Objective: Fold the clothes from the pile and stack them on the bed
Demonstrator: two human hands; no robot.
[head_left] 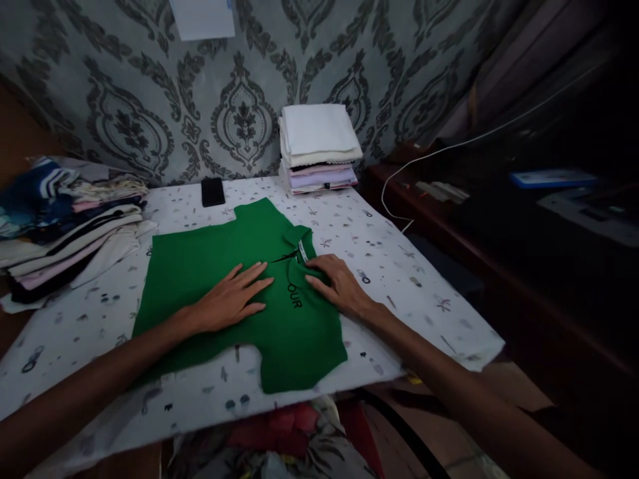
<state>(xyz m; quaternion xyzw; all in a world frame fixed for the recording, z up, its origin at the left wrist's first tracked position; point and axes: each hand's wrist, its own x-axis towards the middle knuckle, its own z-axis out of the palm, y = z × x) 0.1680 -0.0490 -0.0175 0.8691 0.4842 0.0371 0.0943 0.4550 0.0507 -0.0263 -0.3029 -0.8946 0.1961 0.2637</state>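
A small green collared shirt lies spread out on the table, its collar pointing to the right. Dark lettering shows on the front below the collar, and a short slit runs down from the neck. My left hand rests flat on the middle of the shirt with fingers spread. At the collar's near side, my right hand touches the fabric with thumb and fingers apart. Whether it pinches any cloth is not visible, as the undersides of the fingers are hidden.
A printed white cloth covers the table. Folded clothes stand in a neat stack at the back and in a looser pile on the left. A black phone lies near the wall. A white cable hangs at right.
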